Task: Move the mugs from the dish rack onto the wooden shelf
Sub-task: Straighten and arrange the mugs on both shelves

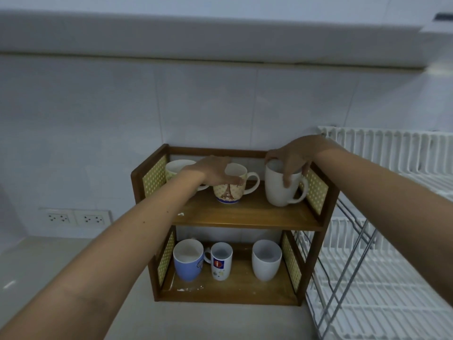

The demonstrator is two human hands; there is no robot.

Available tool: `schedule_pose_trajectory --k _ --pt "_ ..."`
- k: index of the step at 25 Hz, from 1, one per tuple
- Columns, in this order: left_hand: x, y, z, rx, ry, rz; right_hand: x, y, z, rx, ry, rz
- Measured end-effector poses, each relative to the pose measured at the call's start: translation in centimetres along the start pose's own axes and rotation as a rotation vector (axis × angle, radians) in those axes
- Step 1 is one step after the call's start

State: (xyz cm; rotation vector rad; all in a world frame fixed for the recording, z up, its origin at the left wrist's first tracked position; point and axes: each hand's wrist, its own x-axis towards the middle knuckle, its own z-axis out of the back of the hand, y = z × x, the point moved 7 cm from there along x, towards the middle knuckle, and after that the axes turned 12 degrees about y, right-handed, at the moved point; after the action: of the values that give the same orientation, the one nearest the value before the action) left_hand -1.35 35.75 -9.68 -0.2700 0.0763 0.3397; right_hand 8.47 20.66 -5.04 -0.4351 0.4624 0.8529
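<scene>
Reaching in from the right, the right hand (291,159) is gripping the white mug (282,187) from above, fingers wrapped over its rim, with the mug sitting at the right end of the top tier of the wooden shelf (245,217). Its handle is pointing right, toward the dotted side panel. The left hand (213,169) is lying over the near rim of the Eiffel Tower mug (230,185) at the middle of the same tier, fingers curled and touching it; whether it is truly clasping the mug cannot be told. Behind the left wrist, a cream mug (176,168) is standing at the tier's left end, partly hidden. On the lower tier, a blue mug (187,263), a slim white mug with a red square (220,262) and a plain white cup (266,260) are standing in a row, well below both hands. The shelf is resting on the bench (49,261), and the white dish rack (392,229) is standing just beside it on the right.
</scene>
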Motion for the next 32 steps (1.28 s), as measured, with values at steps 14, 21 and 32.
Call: schedule_pose_trajectory --k 14,21,32 --pt "-0.1 -0.3 0.0 -0.002 -0.013 -0.03 1.3 -1.0 0.1 0.185 -0.086 0.083" --pt "-0.5 -0.6 -0.3 -0.082 0.058 -0.068 0.9 -1.1 0.0 0.142 -0.088 0.036" --pt "-5.8 7.8 3.2 0.242 0.128 0.313 0.7 8.4 0.4 0.056 -0.345 0.212"
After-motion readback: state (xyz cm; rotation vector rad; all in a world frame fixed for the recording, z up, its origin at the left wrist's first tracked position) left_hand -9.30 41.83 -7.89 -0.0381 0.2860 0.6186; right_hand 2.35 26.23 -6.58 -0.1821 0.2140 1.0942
